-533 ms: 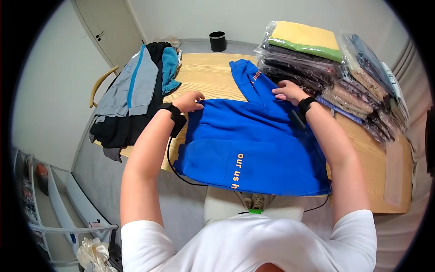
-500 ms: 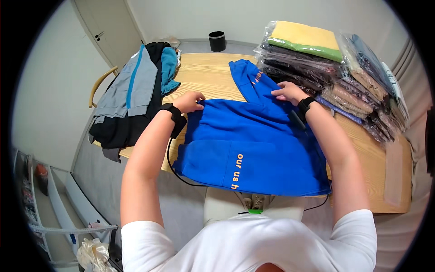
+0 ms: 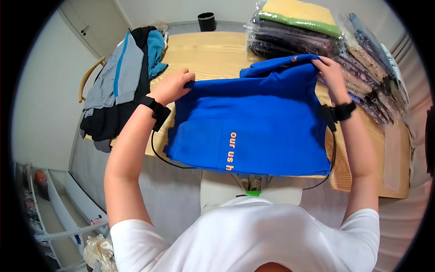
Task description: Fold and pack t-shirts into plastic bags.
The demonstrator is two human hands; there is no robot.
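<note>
A blue garment with orange lettering spreads across the near side of the wooden table, its near edge along the table's front. My left hand pinches its far left corner. At the far right corner my right hand grips the cloth and holds it raised. Beyond the upper edge a sleeve-like part lies bunched, with a bit of orange print showing. Both wrists wear black bands with cables. The fingertips under the cloth are partly hidden.
Clear-bagged folded clothes are stacked at the back right of the table. Grey, black and teal garments lie at the left over a chair. A black bin stands beyond. White shelving is at lower left.
My right hand has moved right and away from me, lifting the far edge of the garment. The sleeve part has been drawn nearer and folded over. My left hand keeps its corner.
</note>
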